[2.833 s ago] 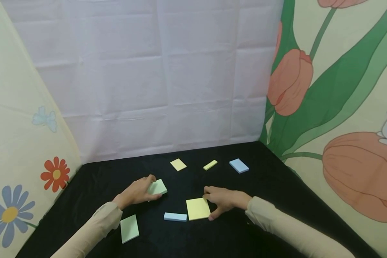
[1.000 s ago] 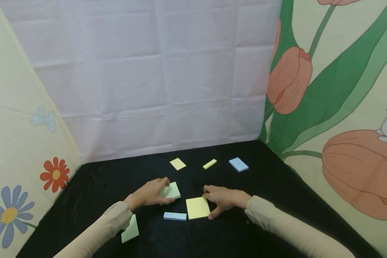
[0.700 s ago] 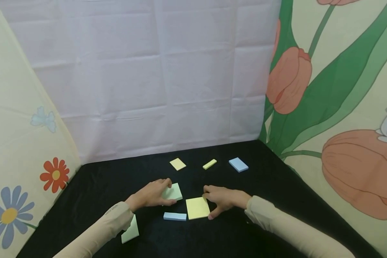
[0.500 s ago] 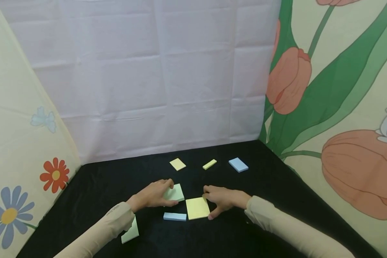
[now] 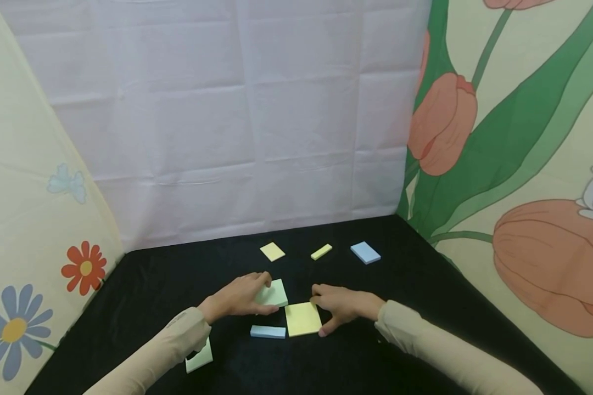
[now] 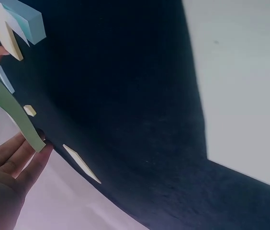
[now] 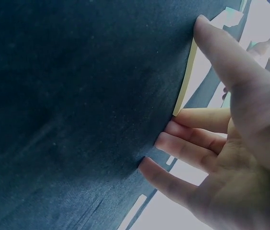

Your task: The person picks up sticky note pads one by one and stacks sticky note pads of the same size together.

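My left hand (image 5: pixel 239 296) grips a thick light green sticky note pad (image 5: pixel 275 293), thumb on its near side and fingers at the far side. In the left wrist view the green pad (image 6: pixel 17 112) shows edge-on against the fingers. Its right corner comes right up to the far left corner of a yellow square sticky note pad (image 5: pixel 302 319). My right hand (image 5: pixel 345 307) holds that yellow pad at its right side, thumb at the near corner and index finger at the far corner. In the right wrist view the yellow pad's edge (image 7: pixel 186 79) spans thumb to index finger.
A narrow blue pad (image 5: pixel 268 331) lies just left of the yellow one. Another green pad (image 5: pixel 200 359) is partly hidden under the left sleeve. Farther back on the black cloth lie a small yellow pad (image 5: pixel 272 252), a narrow yellow pad (image 5: pixel 322 252) and a blue pad (image 5: pixel 365 252).
My left hand has carried the green pad rightward to the yellow pad's corner, and its sleeve now covers part of the other green pad. My right hand and the yellow pad have stayed in place.
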A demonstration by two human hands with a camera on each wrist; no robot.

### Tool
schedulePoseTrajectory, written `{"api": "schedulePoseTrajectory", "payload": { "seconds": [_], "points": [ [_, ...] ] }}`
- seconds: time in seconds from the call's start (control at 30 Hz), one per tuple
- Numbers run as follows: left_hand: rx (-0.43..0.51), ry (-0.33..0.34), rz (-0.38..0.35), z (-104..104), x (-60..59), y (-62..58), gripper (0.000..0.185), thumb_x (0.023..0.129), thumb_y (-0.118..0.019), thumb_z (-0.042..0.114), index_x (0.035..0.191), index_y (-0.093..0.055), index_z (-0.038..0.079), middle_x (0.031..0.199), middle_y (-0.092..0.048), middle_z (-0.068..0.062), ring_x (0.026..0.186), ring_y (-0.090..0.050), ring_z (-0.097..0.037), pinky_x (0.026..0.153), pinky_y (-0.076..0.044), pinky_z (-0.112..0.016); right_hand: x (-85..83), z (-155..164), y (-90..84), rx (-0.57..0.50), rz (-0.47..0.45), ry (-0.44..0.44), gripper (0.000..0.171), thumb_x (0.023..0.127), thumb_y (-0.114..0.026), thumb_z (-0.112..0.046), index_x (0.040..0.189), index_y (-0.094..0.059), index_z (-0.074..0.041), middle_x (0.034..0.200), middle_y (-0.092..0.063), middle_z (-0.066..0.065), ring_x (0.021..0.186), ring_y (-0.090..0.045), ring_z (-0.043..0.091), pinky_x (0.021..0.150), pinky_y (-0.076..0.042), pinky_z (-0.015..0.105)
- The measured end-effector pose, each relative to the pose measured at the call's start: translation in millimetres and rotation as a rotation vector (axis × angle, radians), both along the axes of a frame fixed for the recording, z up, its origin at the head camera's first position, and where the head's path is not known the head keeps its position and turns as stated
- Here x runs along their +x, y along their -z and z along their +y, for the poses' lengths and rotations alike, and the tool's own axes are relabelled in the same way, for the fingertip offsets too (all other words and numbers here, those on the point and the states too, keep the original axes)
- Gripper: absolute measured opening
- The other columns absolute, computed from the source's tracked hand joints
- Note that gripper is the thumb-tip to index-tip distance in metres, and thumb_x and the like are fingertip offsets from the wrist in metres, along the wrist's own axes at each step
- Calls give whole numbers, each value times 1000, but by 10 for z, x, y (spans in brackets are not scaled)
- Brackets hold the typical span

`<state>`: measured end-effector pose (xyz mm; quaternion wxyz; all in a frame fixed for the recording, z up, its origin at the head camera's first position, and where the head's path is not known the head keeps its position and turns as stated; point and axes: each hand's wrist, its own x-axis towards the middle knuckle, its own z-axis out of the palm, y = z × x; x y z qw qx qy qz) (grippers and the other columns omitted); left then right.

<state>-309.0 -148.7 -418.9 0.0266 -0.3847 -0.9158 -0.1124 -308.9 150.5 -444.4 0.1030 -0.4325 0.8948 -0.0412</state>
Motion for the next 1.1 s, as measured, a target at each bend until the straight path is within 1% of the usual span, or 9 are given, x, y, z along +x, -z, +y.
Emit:
{"api": "schedulePoseTrajectory", "payload": {
  "seconds": [0.07, 0.17, 0.3, 0.47, 0.53, 0.57, 0.67, 0.8, 1.1],
  "points": [
    [-5, 7, 0, 29, 2, -6, 54, 86, -66, 61, 115, -52, 18, 96, -56, 3, 76, -50, -11, 64, -43, -26, -136, 55, 184, -8, 24, -24, 67, 80, -73, -61, 121, -61, -10, 111, -46, -3, 90, -46, 10, 73, -45, 29],
    [-19, 21, -3, 85, 10, -12, 53, 86, -65, 62, 114, -52, 19, 94, -55, 4, 75, -50, -10, 63, -42, -26, -194, 70, 251, -15, 14, -20, 68, 78, -74, -64, 121, -62, -12, 111, -45, -4, 90, -46, 9, 73, -45, 28],
    [-30, 47, -8, 162, 31, -12, 54, 87, -64, 63, 114, -53, 18, 95, -55, 3, 75, -50, -10, 63, -42, -25, -130, 49, 185, -10, 16, -19, 66, 79, -75, -61, 120, -62, -12, 110, -45, -4, 89, -47, 10, 72, -45, 28],
    [-21, 70, -15, 222, 61, -12, 55, 86, -65, 61, 115, -52, 17, 95, -56, 2, 75, -51, -10, 63, -43, -25, 21, 10, -5, -17, 27, -37, 61, 82, -75, -57, 117, -63, -9, 106, -45, -4, 87, -46, 10, 69, -44, 28],
    [-20, 78, -10, 236, 60, -3, 54, 86, -66, 61, 114, -51, 17, 93, -55, 2, 73, -50, -9, 62, -42, -24, 141, -39, -193, -10, -6, -5, 60, 80, -78, -53, 116, -63, -7, 104, -45, -5, 86, -46, 9, 69, -45, 28],
    [-19, 82, -9, 243, 60, 0, 54, 86, -66, 60, 114, -51, 17, 93, -55, 3, 73, -50, -9, 62, -42, -24, 148, -39, -203, -13, -8, -4, 60, 80, -79, -52, 116, -63, -7, 104, -45, -5, 86, -45, 8, 69, -44, 27],
    [-15, 95, -8, 263, 57, 17, 53, 87, -67, 59, 113, -50, 17, 93, -55, 3, 72, -50, -8, 61, -42, -23, 104, -23, -146, -21, -9, -7, 62, 80, -78, -53, 118, -63, -7, 105, -45, -4, 87, -46, 9, 70, -44, 28],
    [-10, 105, -19, 303, 55, 36, 53, 87, -67, 59, 114, -50, 16, 94, -56, 2, 72, -50, -8, 61, -42, -23, -117, 57, 157, -27, 26, -51, 66, 82, -70, -63, 121, -61, -10, 110, -44, -3, 88, -46, 10, 69, -44, 29],
    [-13, 115, -12, 374, 38, 91, 58, 87, -64, 61, 119, -46, 16, 93, -54, 4, 71, -51, -8, 60, -41, -21, -264, 102, 283, -20, -33, -30, 74, 79, -68, -69, 128, -58, -14, 114, -42, -5, 90, -44, 8, 72, -44, 28]
  ]
}}
